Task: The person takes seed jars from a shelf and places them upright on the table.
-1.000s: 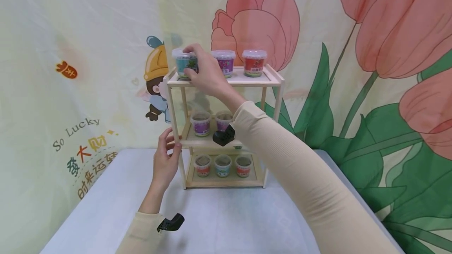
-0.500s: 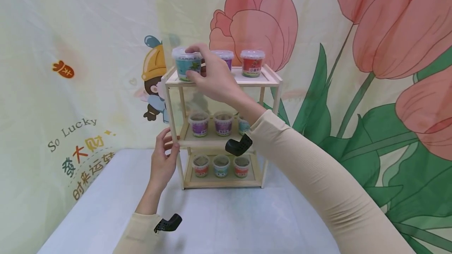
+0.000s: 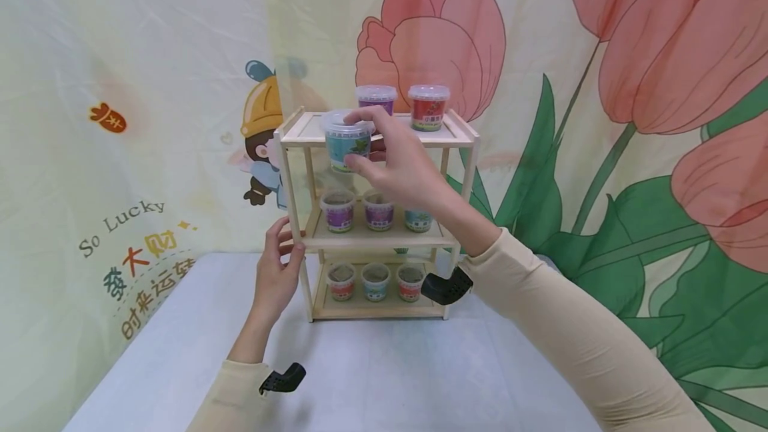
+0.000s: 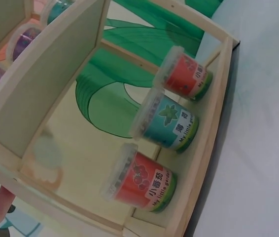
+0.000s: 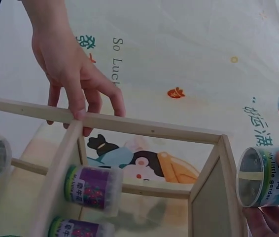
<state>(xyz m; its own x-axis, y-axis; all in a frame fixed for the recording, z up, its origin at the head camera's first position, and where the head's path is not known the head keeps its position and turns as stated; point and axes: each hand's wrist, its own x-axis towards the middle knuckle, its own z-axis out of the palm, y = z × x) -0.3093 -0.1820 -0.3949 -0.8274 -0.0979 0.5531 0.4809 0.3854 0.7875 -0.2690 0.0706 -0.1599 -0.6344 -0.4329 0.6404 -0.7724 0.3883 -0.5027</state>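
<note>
My right hand (image 3: pixel 402 162) grips a lidded plastic cup with a blue label (image 3: pixel 343 149), thumb on the near side, just in front of the top tier of a wooden shelf rack (image 3: pixel 360 244). In the right wrist view, this blue-label cup (image 5: pixel 272 180) is tipped in the picture, with its round base showing. My left hand (image 3: pixel 278 279) holds the rack's left post at middle-tier height. Seen from the right wrist, the left hand (image 5: pixel 75 69) has its thumb and fingers around the frame. A purple cup (image 3: pixel 376 97) and a red cup (image 3: pixel 429 109) stand on the top tier.
The middle tier carries two purple cups (image 3: pixel 338 212) and a blue one (image 3: pixel 418 220). On the bottom tier are two red cups (image 3: pixel 342 283) with a blue cup (image 3: pixel 376 283) between them. A white-covered table (image 3: pixel 384 372) supports the rack; a printed cloth (image 3: pixel 198 52) hangs behind.
The blue-label cup has come off the left end of the top tier, moving toward me, down and rightward in my right hand. My left hand stays at the post.
</note>
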